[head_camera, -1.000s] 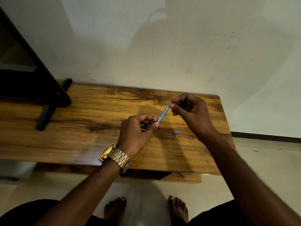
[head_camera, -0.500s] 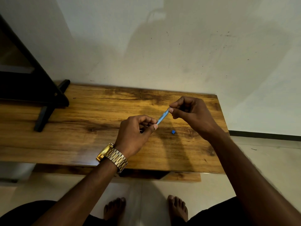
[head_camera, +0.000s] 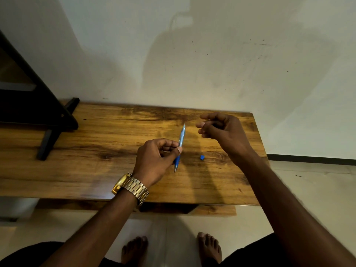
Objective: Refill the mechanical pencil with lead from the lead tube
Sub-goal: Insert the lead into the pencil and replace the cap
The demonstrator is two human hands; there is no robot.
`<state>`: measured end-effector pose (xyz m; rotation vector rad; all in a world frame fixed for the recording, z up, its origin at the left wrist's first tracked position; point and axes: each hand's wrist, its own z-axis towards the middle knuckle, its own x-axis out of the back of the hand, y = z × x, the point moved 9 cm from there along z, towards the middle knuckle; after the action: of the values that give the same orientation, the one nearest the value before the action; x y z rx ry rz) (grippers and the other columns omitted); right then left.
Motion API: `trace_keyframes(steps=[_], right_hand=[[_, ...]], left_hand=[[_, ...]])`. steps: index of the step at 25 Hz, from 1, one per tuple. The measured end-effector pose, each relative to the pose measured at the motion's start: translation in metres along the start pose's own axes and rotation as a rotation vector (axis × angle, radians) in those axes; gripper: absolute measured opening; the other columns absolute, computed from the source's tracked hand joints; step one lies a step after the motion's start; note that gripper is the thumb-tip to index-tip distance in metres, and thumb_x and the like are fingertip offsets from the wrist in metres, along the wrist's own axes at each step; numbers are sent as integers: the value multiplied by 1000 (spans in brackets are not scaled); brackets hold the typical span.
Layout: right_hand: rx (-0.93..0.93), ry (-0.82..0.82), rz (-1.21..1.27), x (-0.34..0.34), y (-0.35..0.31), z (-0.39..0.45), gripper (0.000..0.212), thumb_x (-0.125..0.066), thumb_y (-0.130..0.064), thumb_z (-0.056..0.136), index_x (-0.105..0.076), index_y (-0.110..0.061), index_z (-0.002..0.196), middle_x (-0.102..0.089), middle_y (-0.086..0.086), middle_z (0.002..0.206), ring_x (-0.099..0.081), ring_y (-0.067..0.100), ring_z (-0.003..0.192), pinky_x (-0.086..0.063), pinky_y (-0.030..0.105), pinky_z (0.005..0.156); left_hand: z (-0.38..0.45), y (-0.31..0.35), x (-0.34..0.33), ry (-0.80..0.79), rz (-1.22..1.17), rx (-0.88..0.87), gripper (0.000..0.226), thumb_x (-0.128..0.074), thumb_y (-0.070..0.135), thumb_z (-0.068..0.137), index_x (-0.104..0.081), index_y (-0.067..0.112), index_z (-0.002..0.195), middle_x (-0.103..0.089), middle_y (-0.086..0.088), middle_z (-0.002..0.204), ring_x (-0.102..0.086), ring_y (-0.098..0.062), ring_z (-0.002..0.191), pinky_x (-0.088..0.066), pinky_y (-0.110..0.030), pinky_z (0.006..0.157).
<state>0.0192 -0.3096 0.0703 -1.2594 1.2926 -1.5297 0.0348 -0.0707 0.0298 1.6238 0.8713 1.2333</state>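
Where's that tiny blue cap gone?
The small blue cap lies on the wooden table, right of the pencil held in the left hand, below the right hand.

Just one view here, a wide-angle cam on the person's head, tilted forward and down. It looks steeply onto the long brown wooden bench across the middle of the frame, close enough that both forearms come in from the bottom edge. White wall fills the top half, bare feet on the pale tiled floor show at bottom centre. Edges bend noticeably.
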Motion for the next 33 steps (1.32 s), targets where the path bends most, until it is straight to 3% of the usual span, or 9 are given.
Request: trace_keyframes(steps=[3, 7, 9, 16, 20, 23, 26, 30, 33], right_hand=[[-49, 125, -267, 25, 10, -1, 19, -79, -23, 101, -80, -13, 118, -84, 1, 95, -82, 14, 87, -68, 40, 88], [-50, -23, -686, 17, 22, -5, 20, -83, -28, 98, -83, -13, 111, -75, -7, 84, -70, 0, 77, -50, 6, 63], [-67, -89, -760, 14, 29, -7, 18, -83, -27, 98, -83, -11, 108, -69, -11, 80, -63, -2, 74, -46, 3, 58], [-129, -119, -743, 19, 37, -8, 17, -82, -26, 98, -84, -12, 108, -77, -1, 94, -69, 5, 83, -46, 10, 64], [-101, -108, -787, 18, 31, -6, 14, -80, -24, 100, -86, -16, 109, -76, -5, 93, -64, 0, 80, -39, 2, 64], [-98, -150, -822, 6, 35, -7, 14, -80, -21, 99, -87, -16, 110, -82, 0, 103, -69, 7, 91, -40, 2, 66], [-127, -206, -886, -11, 41, -8, 12, -83, -23, 97, -87, -16, 106, -79, -1, 98, -69, 10, 95, -40, 4, 64], [-121, -212, -948, -21, 37, -11, 13, -87, -20, 94, -88, -13, 104, -82, 3, 99, -73, 14, 96, -61, 24, 78], [-113, -209, -955, -23, 37, -13, 8, -88, -16, 92, -88, -13, 99, -80, 5, 97, -74, 17, 92, -60, 27, 78]], left_hand=[[6, -13, 2, 70, -19, 112, 16, -91, 25, 86, -82, 21, 99, -83, 2, 91, -81, -5, 76, -65, -21, 63], [11, -17, -8, 107, 147, 143, 21, -95, 31, 81, -83, 19, 93, -83, 5, 87, -81, -9, 74, -69, -34, 71], [10, -19, -16, 105, 198, 167, 21, -94, 32, 82, -83, 19, 94, -83, 4, 86, -80, -11, 77, -70, -40, 75], [7, -11, -16, 98, 288, 156, 24, -91, 36, 85, -82, 16, 96, -82, 3, 85, -79, -12, 76, -69, -40, 76], [14, 23, 34, 245, 400, -27, 8, -88, 31, 89, -81, 26, 90, -73, 19, 75, -70, 3, 68, -52, -17, 61], [19, 18, 64, 272, 527, -68, 10, -86, 30, 90, -83, 23, 96, -79, 10, 84, -76, -10, 76, -53, -23, 66], [19, -1, 52, 123, 724, -40, 30, -84, 38, 91, -83, 15, 110, -83, -4, 104, -77, -24, 97, -58, -34, 83], [20, -4, 42, 86, 884, -61, 28, -81, 45, 93, -84, 23, 110, -82, -4, 105, -74, -22, 100, -54, -32, 78], [25, -7, 43, 60, 959, -53, 23, -78, 40, 97, -85, 24, 112, -82, -3, 107, -75, -23, 102, -59, -37, 89]])
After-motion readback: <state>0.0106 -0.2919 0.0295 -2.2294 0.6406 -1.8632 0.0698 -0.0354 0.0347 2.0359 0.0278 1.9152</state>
